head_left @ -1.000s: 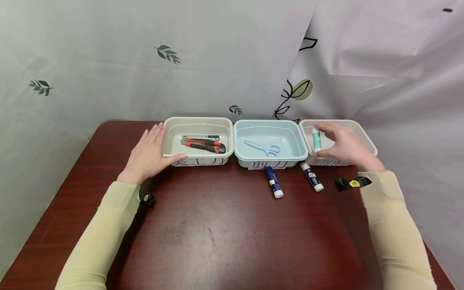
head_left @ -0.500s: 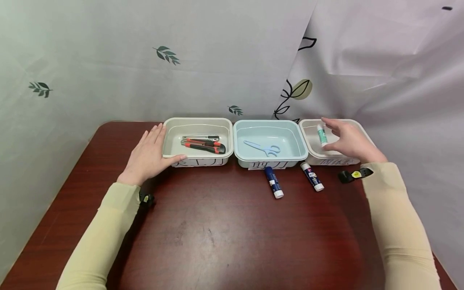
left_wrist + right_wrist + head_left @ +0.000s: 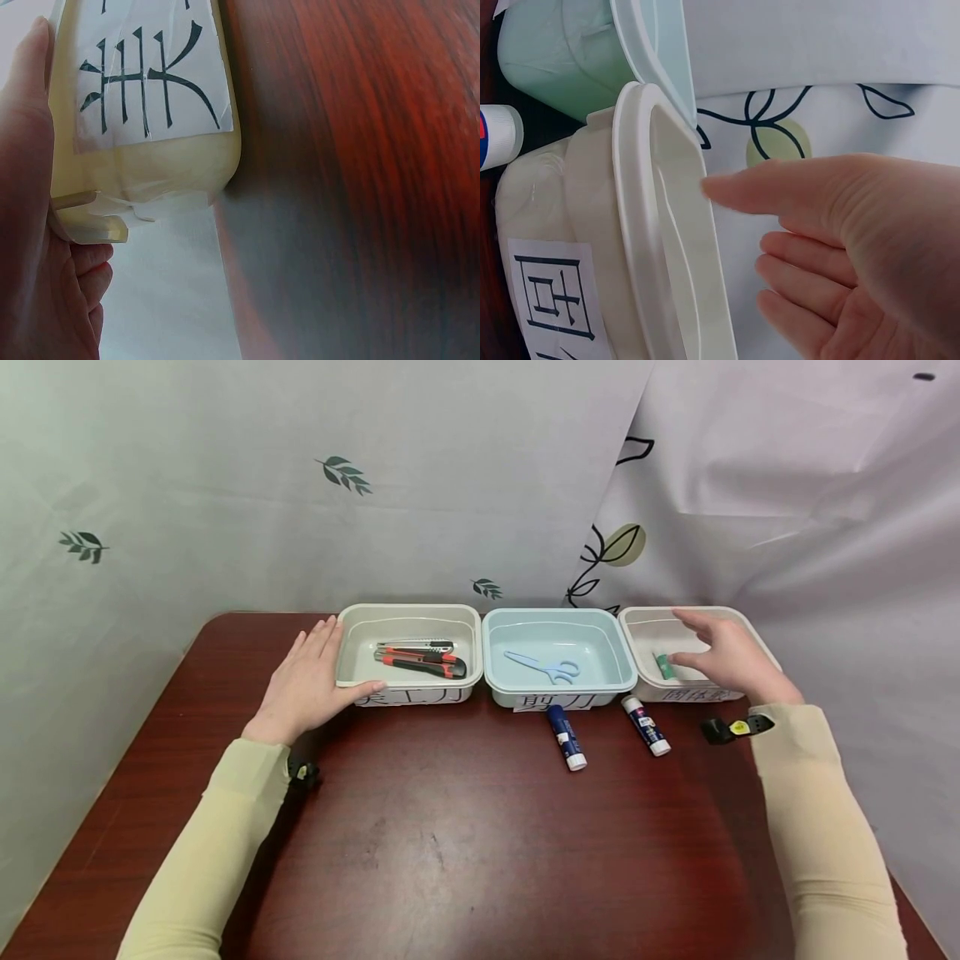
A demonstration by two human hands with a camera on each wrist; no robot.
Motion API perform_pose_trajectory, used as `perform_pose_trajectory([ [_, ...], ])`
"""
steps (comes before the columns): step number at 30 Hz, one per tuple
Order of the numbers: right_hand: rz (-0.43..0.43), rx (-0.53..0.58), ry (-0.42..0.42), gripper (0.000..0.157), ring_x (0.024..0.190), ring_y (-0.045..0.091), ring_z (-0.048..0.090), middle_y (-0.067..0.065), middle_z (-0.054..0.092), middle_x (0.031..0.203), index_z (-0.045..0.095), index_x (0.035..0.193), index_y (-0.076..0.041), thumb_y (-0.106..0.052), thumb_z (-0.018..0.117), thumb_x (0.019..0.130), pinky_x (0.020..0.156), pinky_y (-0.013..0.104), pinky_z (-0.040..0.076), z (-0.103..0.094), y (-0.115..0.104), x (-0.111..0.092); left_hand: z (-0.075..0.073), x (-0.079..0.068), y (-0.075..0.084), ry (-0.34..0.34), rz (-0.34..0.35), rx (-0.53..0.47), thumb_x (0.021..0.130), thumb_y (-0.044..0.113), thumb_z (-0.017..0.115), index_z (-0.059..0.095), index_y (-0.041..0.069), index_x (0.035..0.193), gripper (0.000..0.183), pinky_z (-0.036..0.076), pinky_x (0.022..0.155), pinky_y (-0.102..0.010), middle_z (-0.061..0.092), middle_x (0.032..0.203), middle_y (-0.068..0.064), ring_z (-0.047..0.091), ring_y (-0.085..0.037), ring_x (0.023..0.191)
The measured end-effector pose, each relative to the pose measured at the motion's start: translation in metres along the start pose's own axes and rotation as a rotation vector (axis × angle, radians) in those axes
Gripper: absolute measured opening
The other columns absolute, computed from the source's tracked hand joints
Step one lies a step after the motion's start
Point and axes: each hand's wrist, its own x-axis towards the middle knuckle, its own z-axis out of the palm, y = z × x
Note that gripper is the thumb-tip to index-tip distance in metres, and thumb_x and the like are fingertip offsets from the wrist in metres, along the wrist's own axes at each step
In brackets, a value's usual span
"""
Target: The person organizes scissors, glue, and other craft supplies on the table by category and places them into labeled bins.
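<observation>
My right hand [image 3: 731, 652] hovers over the right cream bin [image 3: 757, 639], thumb and fingers spread apart with nothing between them. Below the thumb, a green glue stick [image 3: 664, 666] lies inside that bin, partly hidden by the hand. At the far left, my left hand [image 3: 303, 681] rests against the corner of the left cream bin [image 3: 360, 618], its fingers straight along the side and its thumb across the front rim. In the left wrist view, a paper label [image 3: 150, 75] with black writing shows on that bin's wall.
Between the cream bins stands a light blue bin [image 3: 517, 627] with blue scissors [image 3: 547, 667] in it. Several utility knives [image 3: 423, 660] lie in the left bin. Two dark blue glue sticks, one nearer the middle [image 3: 566, 737] and one further right [image 3: 646, 725], lie on the brown table [image 3: 465, 843].
My right hand has let go of the green glue stick, which has dropped into the right bin. That hand has shifted slightly right. The left hand stays in place.
</observation>
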Motion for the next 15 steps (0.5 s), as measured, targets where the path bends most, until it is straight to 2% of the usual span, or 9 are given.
perform_pose_trajectory([
  [7, 0.028, -0.034, 0.088, 0.066, 0.127, 0.049, 0.053, 0.028, 0.055, 0.14, 0.056, 0.141, 0.007, -0.015, 0.084, 0.086, 0.104, 0.057, 0.044, -0.002, -0.006, -0.007, 0.001, 0.0, -0.001, 0.0, 0.001, -0.002, 0.086, 0.077, 0.059, 0.017, -0.006, 0.16, 0.119, 0.006, 0.125, -0.046, 0.02, 0.164, -0.025, 0.017, -0.038, 0.152],
  [15, 0.054, 0.011, 0.153, 0.064, 0.124, 0.047, 0.057, 0.022, 0.059, 0.138, 0.061, 0.139, 0.001, -0.028, 0.084, 0.087, 0.101, 0.056, 0.047, -0.003, -0.022, -0.015, 0.001, 0.001, -0.001, 0.008, 0.001, -0.002, 0.086, 0.078, 0.059, 0.018, -0.006, 0.16, 0.119, 0.008, 0.125, -0.048, 0.021, 0.164, -0.025, 0.018, -0.038, 0.152],
])
